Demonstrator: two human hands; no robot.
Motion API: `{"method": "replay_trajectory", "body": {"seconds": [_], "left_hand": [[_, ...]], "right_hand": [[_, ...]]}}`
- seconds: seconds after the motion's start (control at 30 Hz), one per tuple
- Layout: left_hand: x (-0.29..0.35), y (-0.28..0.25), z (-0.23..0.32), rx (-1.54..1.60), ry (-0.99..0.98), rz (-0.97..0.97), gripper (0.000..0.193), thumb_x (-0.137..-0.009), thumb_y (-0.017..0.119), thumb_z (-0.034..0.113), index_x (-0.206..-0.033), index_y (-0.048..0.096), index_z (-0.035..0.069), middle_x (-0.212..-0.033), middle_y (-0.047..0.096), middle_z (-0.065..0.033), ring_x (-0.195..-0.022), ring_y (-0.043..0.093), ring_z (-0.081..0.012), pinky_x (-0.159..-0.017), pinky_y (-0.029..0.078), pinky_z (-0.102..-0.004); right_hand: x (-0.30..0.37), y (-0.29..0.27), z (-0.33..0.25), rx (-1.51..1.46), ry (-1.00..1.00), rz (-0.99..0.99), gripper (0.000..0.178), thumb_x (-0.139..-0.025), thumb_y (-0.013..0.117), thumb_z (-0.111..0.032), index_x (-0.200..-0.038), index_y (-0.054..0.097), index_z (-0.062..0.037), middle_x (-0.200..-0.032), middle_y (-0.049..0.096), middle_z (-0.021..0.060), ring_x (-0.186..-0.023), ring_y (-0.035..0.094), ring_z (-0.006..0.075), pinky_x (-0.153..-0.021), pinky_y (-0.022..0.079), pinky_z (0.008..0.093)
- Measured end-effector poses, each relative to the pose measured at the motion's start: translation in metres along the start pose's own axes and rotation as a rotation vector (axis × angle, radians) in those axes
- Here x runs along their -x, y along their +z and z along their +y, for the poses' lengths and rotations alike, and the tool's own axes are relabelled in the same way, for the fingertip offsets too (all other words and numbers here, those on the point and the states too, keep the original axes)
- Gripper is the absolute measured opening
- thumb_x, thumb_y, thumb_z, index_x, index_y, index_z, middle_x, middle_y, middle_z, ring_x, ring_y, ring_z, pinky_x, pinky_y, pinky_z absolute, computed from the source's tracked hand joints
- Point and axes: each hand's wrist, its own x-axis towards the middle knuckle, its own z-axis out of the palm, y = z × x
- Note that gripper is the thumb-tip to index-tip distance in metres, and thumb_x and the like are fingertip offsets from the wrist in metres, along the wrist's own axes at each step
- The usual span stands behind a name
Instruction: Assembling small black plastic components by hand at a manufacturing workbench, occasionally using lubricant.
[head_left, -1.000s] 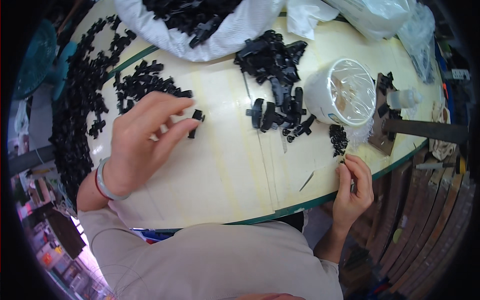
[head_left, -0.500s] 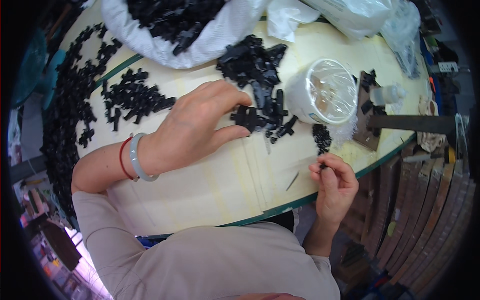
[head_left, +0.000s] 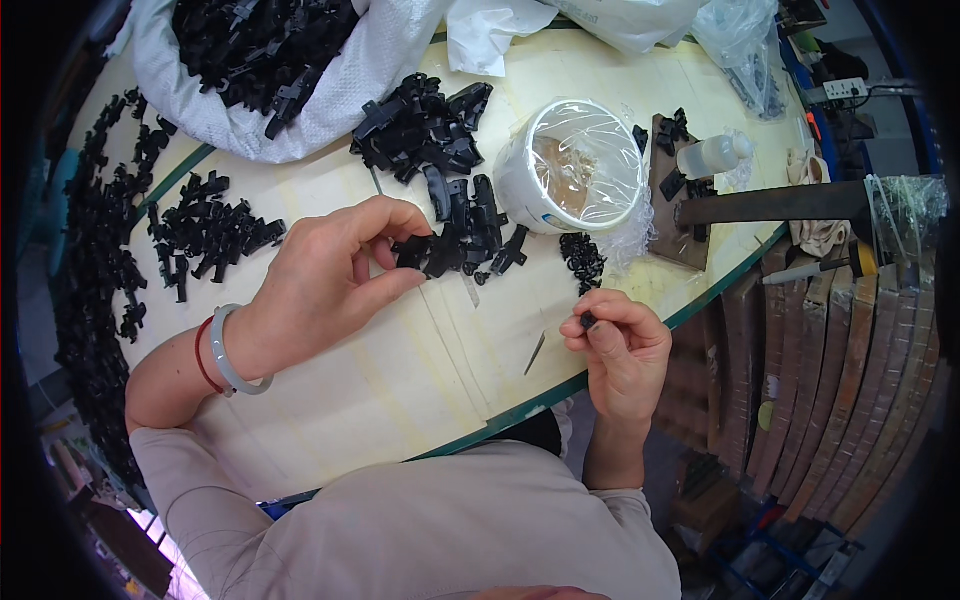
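My left hand (head_left: 335,265), with a red cord and a pale bangle at its wrist, reaches over the table. Its thumb and fingers close around a black plastic part (head_left: 411,251) at the near edge of a loose group of larger black parts (head_left: 465,222). Over the table's near edge on the right, my right hand (head_left: 628,355) pinches a small black plastic piece (head_left: 588,320) between thumb and fingertips. A little pile of tiny black pieces (head_left: 582,262) lies just beyond it. Close by on the tabletop is a thin pointed metal strip (head_left: 535,353).
A white tub (head_left: 520,180) lined with clear plastic stands beyond my hands. A white woven sack (head_left: 390,70) holds more black parts. Further heaps (head_left: 215,232) lie left. A dark metal bar (head_left: 770,205), a small clear bottle (head_left: 715,155) and stacked brown slabs (head_left: 800,370) are right.
The whole view has shifted, so the table's things appear further left. My left fingers have drawn in around the black part. My right hand keeps its pinch on the small piece.
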Motion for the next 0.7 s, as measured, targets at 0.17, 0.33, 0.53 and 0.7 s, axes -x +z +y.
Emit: {"method": "replay_trajectory", "body": {"seconds": [0.17, 0.33, 0.53, 0.7], "left_hand": [[-0.001, -0.002, -0.003, 0.07, -0.056, 0.0, 0.033, -0.071, 0.071, -0.002, -0.101, 0.057, 0.0, -0.085, 0.062, -0.0042, -0.063, 0.053, -0.0053, -0.054, 0.042, -0.0179], [-0.003, -0.007, -0.004, 0.057, -0.022, -0.016, 0.032, -0.073, 0.069, -0.002, -0.101, 0.056, 0.0, -0.089, 0.06, -0.0027, -0.07, 0.053, -0.0043, -0.058, 0.043, -0.0165], [-0.006, -0.012, 0.003, 0.433, -0.283, -0.086, 0.033, -0.075, 0.066, -0.004, -0.105, 0.053, 0.002, -0.096, 0.056, -0.0012, -0.077, 0.056, -0.0024, -0.063, 0.045, -0.014], [-0.01, -0.016, 0.003, 0.577, -0.309, -0.183, 0.037, -0.076, 0.066, -0.006, -0.109, 0.052, 0.001, -0.099, 0.055, -0.0018, -0.081, 0.057, -0.0022, -0.064, 0.047, -0.0137]], "right_hand": [[-0.004, 0.001, -0.003, 0.075, -0.014, -0.009, 0.014, -0.084, 0.058, 0.006, -0.098, 0.06, 0.008, -0.101, 0.059, 0.0196, -0.083, 0.066, 0.0262, -0.074, 0.057, 0.0318], [-0.006, 0.003, -0.003, 0.083, -0.072, 0.001, 0.015, -0.083, 0.056, 0.008, -0.098, 0.06, 0.0084, -0.099, 0.059, 0.0195, -0.084, 0.065, 0.0265, -0.073, 0.057, 0.0323], [-0.02, 0.006, -0.029, 0.347, -0.189, -0.01, 0.017, -0.078, 0.062, 0.01, -0.093, 0.064, 0.0054, -0.094, 0.064, 0.0167, -0.081, 0.064, 0.0214, -0.071, 0.054, 0.0283], [-0.073, 0.011, -0.044, 1.094, -0.777, -0.037, 0.023, -0.066, 0.071, 0.01, -0.087, 0.068, -0.0008, -0.085, 0.067, 0.0079, -0.078, 0.058, 0.0202, -0.07, 0.046, 0.0282]]}}
